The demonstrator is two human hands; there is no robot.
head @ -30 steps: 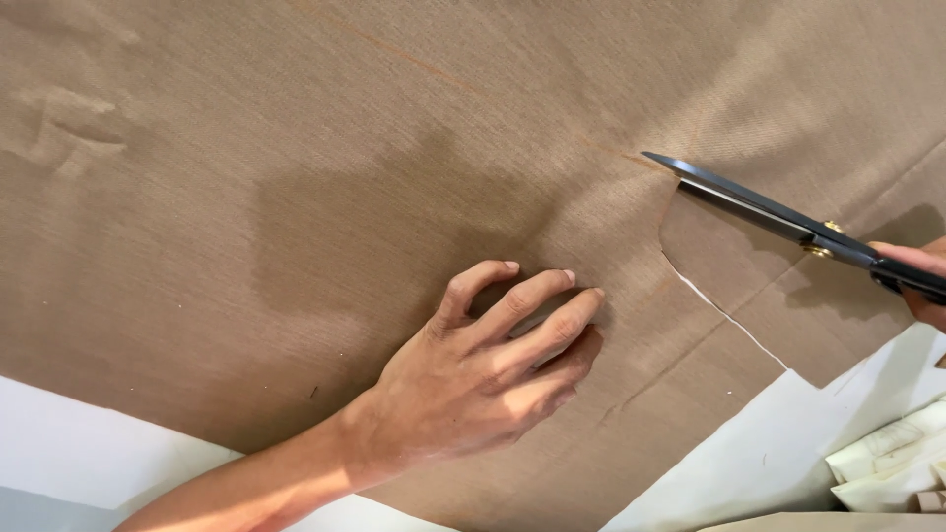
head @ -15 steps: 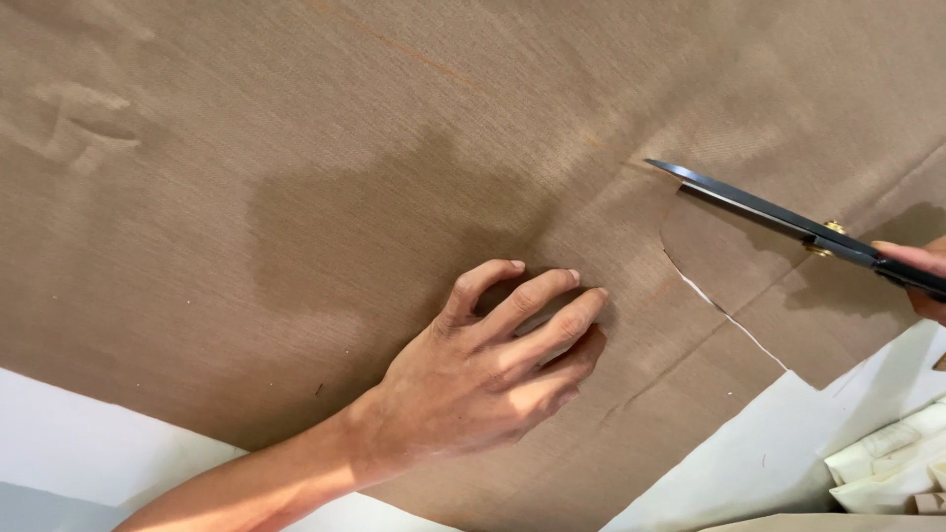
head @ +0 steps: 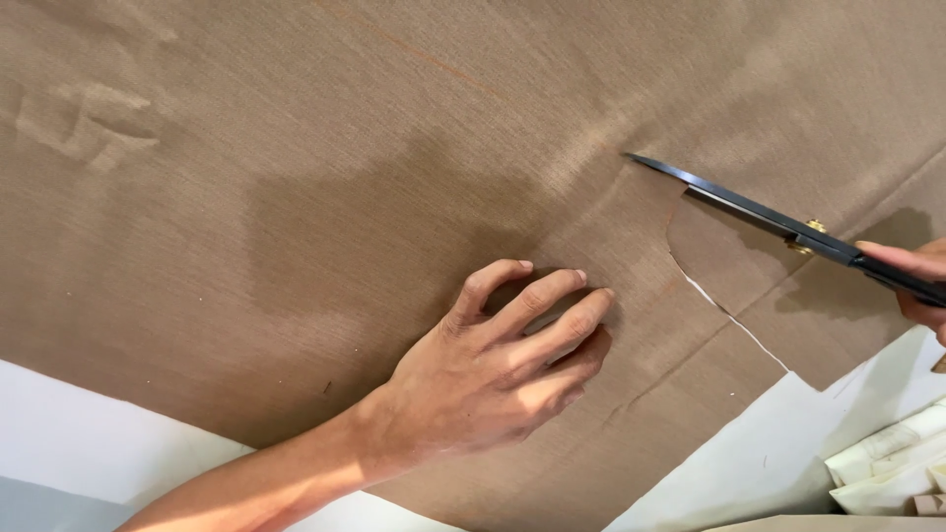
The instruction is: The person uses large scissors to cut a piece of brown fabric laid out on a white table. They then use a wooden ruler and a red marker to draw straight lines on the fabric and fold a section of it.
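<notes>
A large sheet of brown fabric [head: 296, 197] covers most of the view, with a curved cut running in from its lower right edge. My left hand [head: 493, 374] presses flat on the fabric just left of the cut, fingers spread. My right hand [head: 916, 281] is at the right edge of the frame, gripping black scissors [head: 769, 222] with a brass pivot. The blades point left and up, their tip at the end of the cut. A partly freed flap of fabric [head: 788, 305] lies under the scissors.
A white table surface [head: 99, 443] shows beneath the fabric at lower left and lower right. Rolled pale paper or cloth pieces [head: 887, 463] lie at the bottom right corner. A faint orange line [head: 434, 64] runs across the fabric near the top.
The scissors have moved slightly left and up along the cut, lengthening it. My left hand has stayed in place on the fabric.
</notes>
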